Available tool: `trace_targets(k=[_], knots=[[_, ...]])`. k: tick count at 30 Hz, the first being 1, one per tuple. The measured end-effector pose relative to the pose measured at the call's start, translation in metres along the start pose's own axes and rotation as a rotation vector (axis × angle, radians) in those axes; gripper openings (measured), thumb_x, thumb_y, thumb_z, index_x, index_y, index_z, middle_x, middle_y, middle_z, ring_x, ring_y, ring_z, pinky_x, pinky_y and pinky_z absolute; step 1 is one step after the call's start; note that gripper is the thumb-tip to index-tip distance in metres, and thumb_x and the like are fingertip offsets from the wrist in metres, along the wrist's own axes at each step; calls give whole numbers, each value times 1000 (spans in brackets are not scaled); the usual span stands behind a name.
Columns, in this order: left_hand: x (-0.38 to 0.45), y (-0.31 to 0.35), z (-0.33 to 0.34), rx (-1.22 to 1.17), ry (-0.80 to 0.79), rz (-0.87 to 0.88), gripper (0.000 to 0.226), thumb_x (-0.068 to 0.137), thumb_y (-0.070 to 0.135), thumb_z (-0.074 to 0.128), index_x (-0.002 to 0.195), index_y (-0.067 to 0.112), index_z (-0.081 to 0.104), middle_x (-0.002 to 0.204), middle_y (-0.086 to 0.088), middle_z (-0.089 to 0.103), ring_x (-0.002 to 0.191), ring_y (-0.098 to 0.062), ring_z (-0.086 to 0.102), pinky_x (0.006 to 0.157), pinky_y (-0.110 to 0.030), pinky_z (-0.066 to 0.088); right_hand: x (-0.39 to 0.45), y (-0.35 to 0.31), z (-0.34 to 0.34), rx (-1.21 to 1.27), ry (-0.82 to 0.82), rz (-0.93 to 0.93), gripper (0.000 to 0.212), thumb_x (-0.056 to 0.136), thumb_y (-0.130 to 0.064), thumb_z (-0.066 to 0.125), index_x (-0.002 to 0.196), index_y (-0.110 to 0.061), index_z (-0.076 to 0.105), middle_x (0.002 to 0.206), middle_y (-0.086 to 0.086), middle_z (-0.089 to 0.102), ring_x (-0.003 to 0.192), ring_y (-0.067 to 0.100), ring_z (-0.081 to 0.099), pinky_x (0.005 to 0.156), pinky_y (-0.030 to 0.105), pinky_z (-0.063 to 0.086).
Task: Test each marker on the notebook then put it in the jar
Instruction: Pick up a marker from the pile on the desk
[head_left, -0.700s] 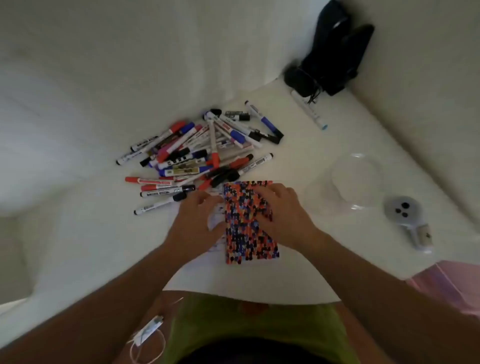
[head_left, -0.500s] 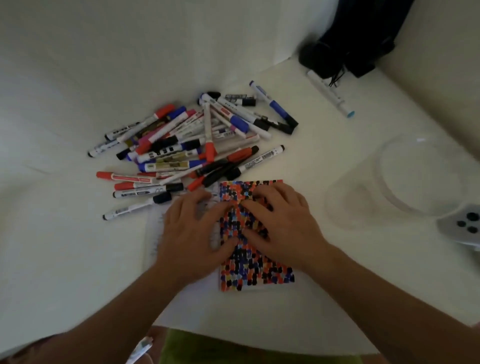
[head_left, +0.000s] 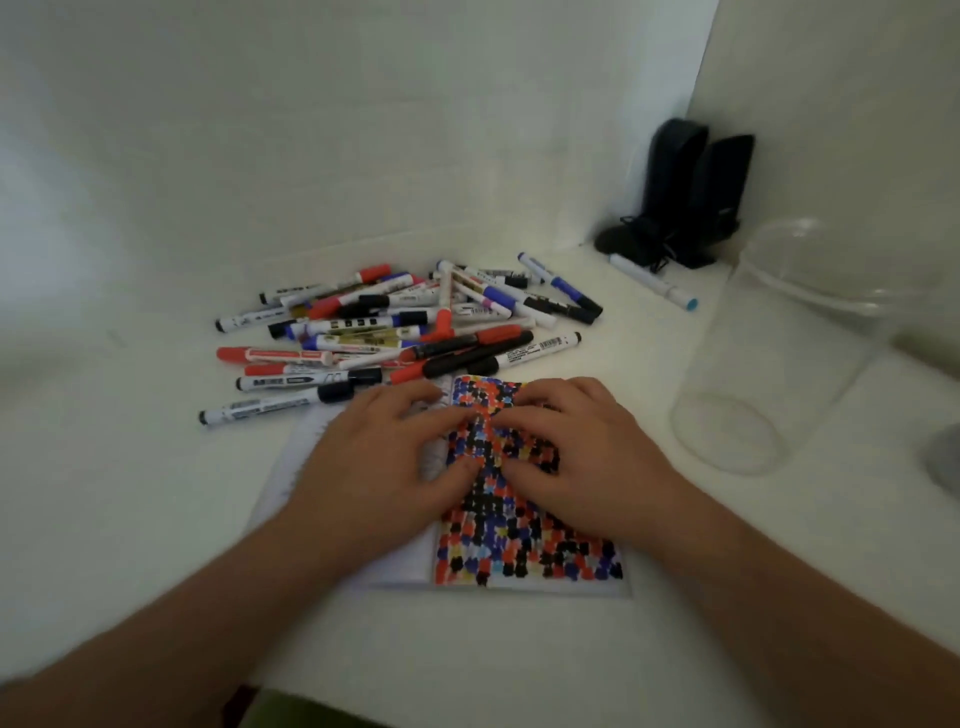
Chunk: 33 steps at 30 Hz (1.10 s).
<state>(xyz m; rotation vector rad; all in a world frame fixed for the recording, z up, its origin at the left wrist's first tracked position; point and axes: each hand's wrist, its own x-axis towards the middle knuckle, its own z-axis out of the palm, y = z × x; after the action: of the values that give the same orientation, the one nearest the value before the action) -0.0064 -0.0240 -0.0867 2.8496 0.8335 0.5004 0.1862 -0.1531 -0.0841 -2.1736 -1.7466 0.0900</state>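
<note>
An open notebook lies at the near middle of the white table; its right page is covered with red, blue and black marker dots. My left hand rests on the left page with its fingers spread flat. My right hand presses on the dotted right page, fingertips near the spine. Neither hand holds a marker. A heap of several markers with red, blue and black caps lies just beyond the notebook. A clear glass jar stands to the right, with nothing visible in it.
One light-blue-capped marker lies apart near the back corner. Two black speakers with a bundled cable stand in that corner. A grey object shows at the right edge. White walls close in behind and to the right.
The camera has tilted up and come closer, so the jar and speakers now loom larger. Both hands stay on the notebook pages, little changed.
</note>
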Motion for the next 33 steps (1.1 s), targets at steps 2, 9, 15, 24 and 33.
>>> trace_targets(k=[2,9,15,24,33], knots=[[-3,0,0,-8,81,32,47,91,59,49,128,37,69,131,12,63,122,-13,55,105,-36,46,-5,-3,-1,-36,49,14,61,86,-72,38,137,-47,60,143,-19,52,134,13,36,112,40,39],[-20,-20,-18,-108,147,16,24,94,29,62,115,29,72,118,5,59,107,-14,55,93,-34,50,-15,-13,-8,-79,39,79,42,95,-57,55,135,-44,63,140,-7,57,127,19,43,107,39,41],[-8,-89,-44,202,169,-219,39,95,33,60,134,32,61,133,-5,61,122,-32,51,101,-44,42,-12,-12,-5,-49,48,106,41,94,-56,56,132,-44,64,137,-7,58,126,19,43,106,41,43],[7,-107,-48,290,129,-69,25,96,34,68,121,30,67,114,-4,68,105,-32,57,87,-44,44,-8,-3,-1,54,100,85,45,89,-61,49,128,-45,64,133,-12,57,123,14,43,106,42,42],[43,28,-34,-205,225,438,27,98,29,63,123,38,69,88,23,48,83,2,41,75,-16,29,-14,4,-15,667,308,216,40,110,-46,39,97,-36,75,80,-10,67,81,1,60,84,30,43]])
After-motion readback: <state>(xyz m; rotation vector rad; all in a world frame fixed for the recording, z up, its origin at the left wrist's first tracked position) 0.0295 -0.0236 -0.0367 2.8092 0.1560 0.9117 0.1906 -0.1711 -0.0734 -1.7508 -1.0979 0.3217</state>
